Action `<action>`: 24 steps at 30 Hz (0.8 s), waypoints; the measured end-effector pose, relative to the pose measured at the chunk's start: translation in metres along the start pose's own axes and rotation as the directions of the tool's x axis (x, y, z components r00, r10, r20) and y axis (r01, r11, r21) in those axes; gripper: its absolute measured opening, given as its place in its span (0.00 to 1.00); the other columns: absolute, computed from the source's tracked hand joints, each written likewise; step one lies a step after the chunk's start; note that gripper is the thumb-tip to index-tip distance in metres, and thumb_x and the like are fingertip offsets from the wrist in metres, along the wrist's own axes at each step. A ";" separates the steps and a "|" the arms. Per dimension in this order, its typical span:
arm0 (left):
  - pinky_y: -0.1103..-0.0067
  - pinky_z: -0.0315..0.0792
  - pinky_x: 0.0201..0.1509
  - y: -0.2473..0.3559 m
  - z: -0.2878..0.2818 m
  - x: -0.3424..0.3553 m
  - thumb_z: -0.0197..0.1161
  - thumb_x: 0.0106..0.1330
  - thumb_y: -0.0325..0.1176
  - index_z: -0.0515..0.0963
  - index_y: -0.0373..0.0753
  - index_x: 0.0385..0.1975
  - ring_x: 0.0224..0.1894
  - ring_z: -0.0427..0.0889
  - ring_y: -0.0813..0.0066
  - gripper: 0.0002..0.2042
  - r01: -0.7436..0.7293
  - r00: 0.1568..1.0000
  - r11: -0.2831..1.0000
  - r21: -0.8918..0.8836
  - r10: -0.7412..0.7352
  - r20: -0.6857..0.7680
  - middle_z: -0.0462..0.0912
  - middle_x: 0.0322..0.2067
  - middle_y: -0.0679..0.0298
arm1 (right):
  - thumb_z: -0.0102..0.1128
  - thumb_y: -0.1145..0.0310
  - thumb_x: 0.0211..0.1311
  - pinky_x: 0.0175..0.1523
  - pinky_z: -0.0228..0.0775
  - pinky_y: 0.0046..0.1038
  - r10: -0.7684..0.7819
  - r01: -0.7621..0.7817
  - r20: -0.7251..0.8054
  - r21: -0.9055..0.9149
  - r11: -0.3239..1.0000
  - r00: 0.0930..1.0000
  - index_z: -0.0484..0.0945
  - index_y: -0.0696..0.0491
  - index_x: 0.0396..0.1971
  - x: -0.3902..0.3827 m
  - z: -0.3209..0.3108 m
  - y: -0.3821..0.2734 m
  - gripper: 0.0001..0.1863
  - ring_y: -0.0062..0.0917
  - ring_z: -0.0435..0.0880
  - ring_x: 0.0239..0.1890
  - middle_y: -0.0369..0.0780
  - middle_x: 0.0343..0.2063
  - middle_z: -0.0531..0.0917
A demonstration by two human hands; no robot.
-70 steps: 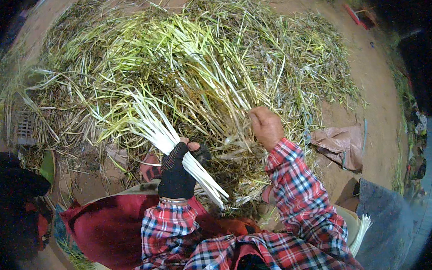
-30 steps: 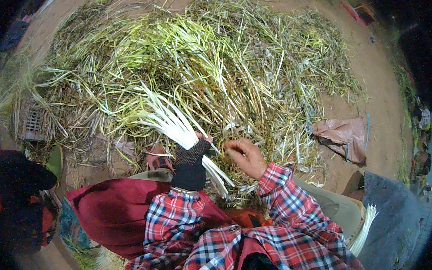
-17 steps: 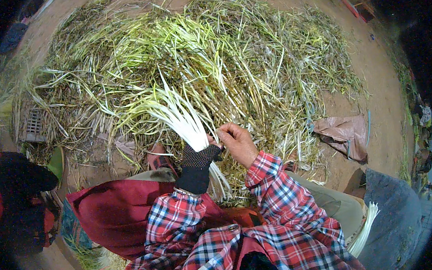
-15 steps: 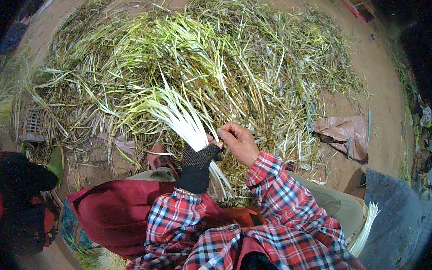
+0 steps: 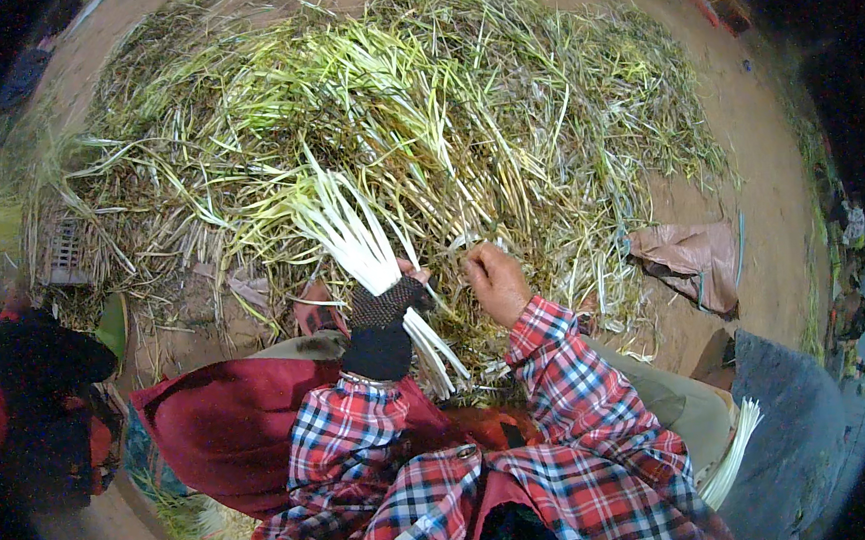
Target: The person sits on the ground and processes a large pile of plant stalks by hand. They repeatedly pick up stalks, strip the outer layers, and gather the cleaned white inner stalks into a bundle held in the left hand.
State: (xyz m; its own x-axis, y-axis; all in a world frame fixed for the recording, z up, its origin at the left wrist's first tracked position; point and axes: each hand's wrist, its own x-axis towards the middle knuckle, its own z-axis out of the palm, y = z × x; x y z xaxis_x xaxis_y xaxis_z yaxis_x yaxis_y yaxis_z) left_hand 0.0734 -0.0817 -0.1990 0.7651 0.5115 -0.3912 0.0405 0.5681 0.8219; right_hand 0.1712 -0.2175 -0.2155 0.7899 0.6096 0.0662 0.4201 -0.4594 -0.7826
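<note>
My left hand (image 5: 389, 308), in a black mesh glove, is wrapped round a bunch of long white chive-like stalks (image 5: 355, 237). Their pale yellow-green tops fan out toward the far left, and the lower ends (image 5: 433, 350) stick out below the fist. To the right of it, and apart from the bunch, my bare right hand (image 5: 496, 281) has its fingers curled in. Whatever its fingertips may hold is hidden. Just beyond both hands lies a big heap of cut stalks and leaves (image 5: 483, 136), bright green in the middle and brownish around.
A crumpled brownish-pink sack (image 5: 692, 257) lies on the dirt floor at right. Another white bunch (image 5: 734, 455) rests beside my right leg on a dark grey cloth (image 5: 789, 426). A plastic crate (image 5: 65, 246) is half buried at left. Red cloth (image 5: 213, 426) covers my left leg.
My right hand has drawn away from the bunch, slightly to the right, leaving a wider gap. My left hand with the stalks has shifted a little left.
</note>
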 end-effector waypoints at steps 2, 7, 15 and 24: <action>0.80 0.72 0.30 0.002 0.001 0.003 0.66 0.43 0.25 0.70 0.36 0.27 0.26 0.74 0.76 0.13 -0.011 0.998 0.998 0.063 0.015 -0.057 0.73 0.23 0.64 | 0.50 0.75 0.52 0.31 0.65 0.24 0.104 -0.102 0.028 -0.059 0.993 0.994 0.69 0.58 0.28 0.001 -0.008 0.000 0.04 0.26 0.73 0.26 0.41 0.23 0.74; 0.83 0.70 0.29 0.007 0.005 -0.005 0.63 0.45 0.26 0.70 0.37 0.30 0.26 0.73 0.77 0.12 0.093 0.995 0.989 -0.117 -0.098 -0.034 0.72 0.24 0.66 | 0.51 0.71 0.53 0.38 0.67 0.23 -0.134 0.097 0.113 0.282 0.954 0.985 0.68 0.55 0.42 0.009 -0.009 -0.016 0.15 0.23 0.72 0.35 0.40 0.39 0.73; 0.83 0.67 0.34 0.015 0.006 -0.010 0.60 0.48 0.29 0.69 0.37 0.32 0.30 0.73 0.77 0.12 0.192 0.981 0.967 -0.168 -0.191 0.022 0.72 0.26 0.66 | 0.55 0.66 0.51 0.26 0.62 0.20 -0.017 -0.136 0.365 0.389 0.911 0.931 0.73 0.56 0.25 0.019 -0.005 -0.020 0.08 0.15 0.68 0.20 0.35 0.16 0.73; 0.86 0.68 0.22 0.021 -0.001 -0.006 0.58 0.51 0.25 0.68 0.37 0.33 0.25 0.74 0.75 0.10 0.068 0.987 0.981 -0.184 -0.093 -0.132 0.76 0.28 0.57 | 0.51 0.68 0.49 0.32 0.64 0.34 -0.084 0.106 0.359 -0.043 0.993 0.930 0.71 0.55 0.23 0.001 -0.025 0.026 0.06 0.37 0.73 0.27 0.43 0.22 0.74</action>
State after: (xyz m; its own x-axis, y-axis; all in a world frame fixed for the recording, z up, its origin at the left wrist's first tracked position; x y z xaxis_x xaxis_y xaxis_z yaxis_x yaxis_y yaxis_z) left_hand 0.0692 -0.0723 -0.1797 0.6667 0.5366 -0.5173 -0.0263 0.7106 0.7031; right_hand 0.1940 -0.2452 -0.2204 0.5387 0.8372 -0.0947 0.5204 -0.4190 -0.7440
